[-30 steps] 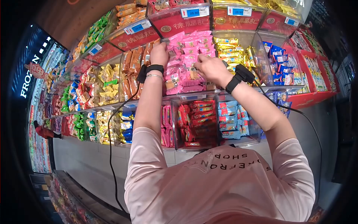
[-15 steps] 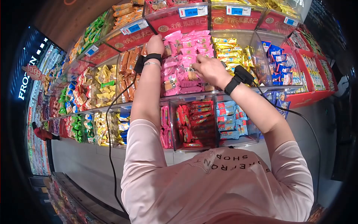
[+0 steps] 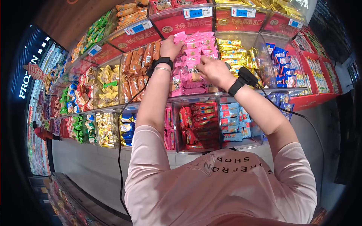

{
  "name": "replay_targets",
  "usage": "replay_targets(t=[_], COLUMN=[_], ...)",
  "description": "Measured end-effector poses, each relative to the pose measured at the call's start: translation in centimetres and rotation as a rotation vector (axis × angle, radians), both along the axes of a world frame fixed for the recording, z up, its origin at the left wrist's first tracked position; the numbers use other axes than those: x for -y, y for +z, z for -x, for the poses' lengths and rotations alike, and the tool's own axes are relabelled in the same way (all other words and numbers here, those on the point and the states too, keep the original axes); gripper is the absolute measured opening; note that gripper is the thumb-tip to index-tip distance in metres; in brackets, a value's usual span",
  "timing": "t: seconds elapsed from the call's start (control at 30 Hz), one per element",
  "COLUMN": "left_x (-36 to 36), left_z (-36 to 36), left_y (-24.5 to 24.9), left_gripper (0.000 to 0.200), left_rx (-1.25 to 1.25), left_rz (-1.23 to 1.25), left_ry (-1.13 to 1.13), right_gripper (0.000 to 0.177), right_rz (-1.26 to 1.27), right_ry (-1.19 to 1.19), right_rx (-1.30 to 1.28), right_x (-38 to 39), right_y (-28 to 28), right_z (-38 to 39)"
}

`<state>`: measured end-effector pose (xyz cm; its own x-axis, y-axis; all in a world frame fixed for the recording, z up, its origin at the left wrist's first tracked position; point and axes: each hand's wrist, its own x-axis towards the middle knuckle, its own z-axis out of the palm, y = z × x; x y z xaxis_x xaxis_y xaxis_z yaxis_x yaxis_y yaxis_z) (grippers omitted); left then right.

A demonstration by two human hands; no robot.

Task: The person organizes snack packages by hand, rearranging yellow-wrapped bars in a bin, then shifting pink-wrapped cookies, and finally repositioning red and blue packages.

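Pink snack packets (image 3: pixel 194 52) stand in stacked rows in a clear bin in front of me. My left hand (image 3: pixel 171 48) is at the back left of these rows, its fingers bent against a pink snack packet (image 3: pixel 180 37) and partly hidden by the hand itself. On the right side of the same rows lies my right hand (image 3: pixel 217 71), fingers curved and apart, the tips touching the pink wrappers. Brown-orange packets (image 3: pixel 135 62) fill the bin left of my left wrist. Yellow packets (image 3: pixel 230 51) are just beyond my right hand.
Clear divider walls separate the bins. Red fronts with price tags (image 3: pixel 198 12) rise behind. Below are red packets (image 3: pixel 201 116) and light-blue packets (image 3: pixel 230 120). Blue packets (image 3: pixel 281 62) lie to the right. A black cable (image 3: pixel 120 162) hangs from my left wrist, another (image 3: pixel 298 113) from my right.
My left hand has moved right, from the edge beside the brown-orange packets onto the pink ones. More brown-orange packets show now. My right hand stays nearly in place on the pink packets.
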<state>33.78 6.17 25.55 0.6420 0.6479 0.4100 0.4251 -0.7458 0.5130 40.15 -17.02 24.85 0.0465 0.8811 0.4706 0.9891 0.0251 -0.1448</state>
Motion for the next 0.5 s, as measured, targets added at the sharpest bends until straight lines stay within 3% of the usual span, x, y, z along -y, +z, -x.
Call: replay_targets(t=[0.23, 0.37, 0.5], left_x=[-1.4, -3.0, -3.0], left_z=[-0.6, 0.0, 0.0], left_y=[-1.0, 0.7, 0.4], left_gripper=[0.043, 0.030, 0.027], left_rx=[0.015, -0.119, -0.205], left_rz=[-0.173, 0.064, -0.023], left_ry=[0.122, 0.076, 0.070], right_gripper=[0.012, 0.012, 0.012], right_rz=[0.009, 0.006, -0.006], right_ry=[-0.017, -0.013, -0.009], right_rx=[-0.007, -0.006, -0.004], right_x=[0.5, 0.8, 0.7], right_y=[0.2, 0.2, 0.2], right_z=[0.0, -0.1, -0.1])
